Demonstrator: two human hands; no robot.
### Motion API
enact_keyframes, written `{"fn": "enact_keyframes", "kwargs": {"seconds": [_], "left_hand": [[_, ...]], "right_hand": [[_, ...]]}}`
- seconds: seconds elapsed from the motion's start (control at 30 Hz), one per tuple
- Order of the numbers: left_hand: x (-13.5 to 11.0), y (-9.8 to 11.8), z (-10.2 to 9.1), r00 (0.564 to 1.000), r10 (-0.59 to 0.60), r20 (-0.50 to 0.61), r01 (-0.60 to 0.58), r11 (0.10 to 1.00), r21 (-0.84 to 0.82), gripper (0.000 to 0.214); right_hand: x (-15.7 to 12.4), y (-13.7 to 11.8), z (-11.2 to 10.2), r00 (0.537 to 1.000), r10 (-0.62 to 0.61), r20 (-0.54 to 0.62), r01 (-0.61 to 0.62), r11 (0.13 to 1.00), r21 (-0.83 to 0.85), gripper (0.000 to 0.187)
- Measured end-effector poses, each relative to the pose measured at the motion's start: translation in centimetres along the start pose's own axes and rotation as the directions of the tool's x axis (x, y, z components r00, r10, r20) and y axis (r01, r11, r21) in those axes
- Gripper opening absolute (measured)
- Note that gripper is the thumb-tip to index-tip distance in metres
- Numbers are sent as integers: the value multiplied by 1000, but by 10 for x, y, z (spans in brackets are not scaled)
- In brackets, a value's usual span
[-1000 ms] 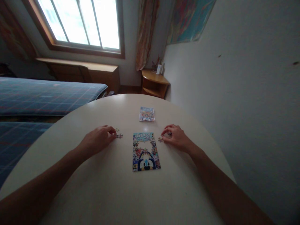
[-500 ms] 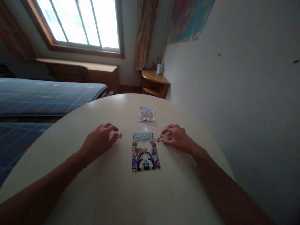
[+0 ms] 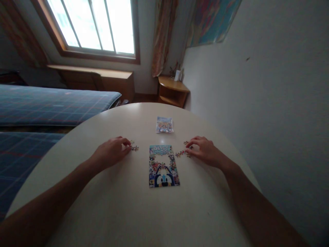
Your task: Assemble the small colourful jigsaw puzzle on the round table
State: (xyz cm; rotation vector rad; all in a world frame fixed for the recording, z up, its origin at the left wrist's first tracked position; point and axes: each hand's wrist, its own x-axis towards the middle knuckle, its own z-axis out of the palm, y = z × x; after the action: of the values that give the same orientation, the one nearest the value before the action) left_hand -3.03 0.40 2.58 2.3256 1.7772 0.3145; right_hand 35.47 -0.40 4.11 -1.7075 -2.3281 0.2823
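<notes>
A partly filled jigsaw puzzle (image 3: 164,178), with a cartoon dog's face and an unfilled area in its upper middle, lies flat on the round white table (image 3: 144,212). To its left, my left hand (image 3: 114,150) rests with thumb and forefinger pinched together beside loose puzzle pieces (image 3: 135,148); whatever the fingertips hold is too small to make out. On the other side, my right hand (image 3: 205,151) has thumb and forefinger closed around a small puzzle piece. More loose puzzle pieces (image 3: 179,154) lie by its fingertips, some partly hidden.
Beyond the puzzle lies a small creased picture sheet (image 3: 164,125) with similar artwork. A plaid mattress (image 3: 59,106) borders the table at the left, and a white wall (image 3: 269,113) runs along the right. A wooden corner shelf (image 3: 173,89) stands past the far edge.
My right hand has shifted slightly right, away from the puzzle, uncovering more pieces. Both hands' thumb and forefinger have drawn closer together. The whole view has swung a little left.
</notes>
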Motion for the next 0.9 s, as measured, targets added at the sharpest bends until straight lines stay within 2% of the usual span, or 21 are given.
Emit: {"fn": "enact_keyframes", "kwargs": {"seconds": [0.1, 0.27, 0.43, 0.7, 0.9], "left_hand": [[1, 1, 4, 1000, 24, -15, -24, 1000, -16, 35], [3, -1, 10, 998, 61, -21, -62, 996, -67, 30], [2, 3, 8, 996, 84, -29, -87, 991, -98, 32], [4, -4, 8, 996, 80, -28, -82, 994, -75, 34], [4, -5, 8, 995, 91, -36, -93, 994, -60, 32]], "right_hand": [[-2, -2, 1, 1000, 8, 18, -8, 1000, -12, 22], [-2, -9, 1, 997, -11, 75, 11, 1000, 5, 16], [-2, -13, -1, 995, -13, 96, 12, 1000, 11, 15], [-2, -8, 2, 999, -15, 49, 15, 1000, -1, 17], [-1, -10, 3, 998, -3, 67, 0, 999, 48, 23]]}}
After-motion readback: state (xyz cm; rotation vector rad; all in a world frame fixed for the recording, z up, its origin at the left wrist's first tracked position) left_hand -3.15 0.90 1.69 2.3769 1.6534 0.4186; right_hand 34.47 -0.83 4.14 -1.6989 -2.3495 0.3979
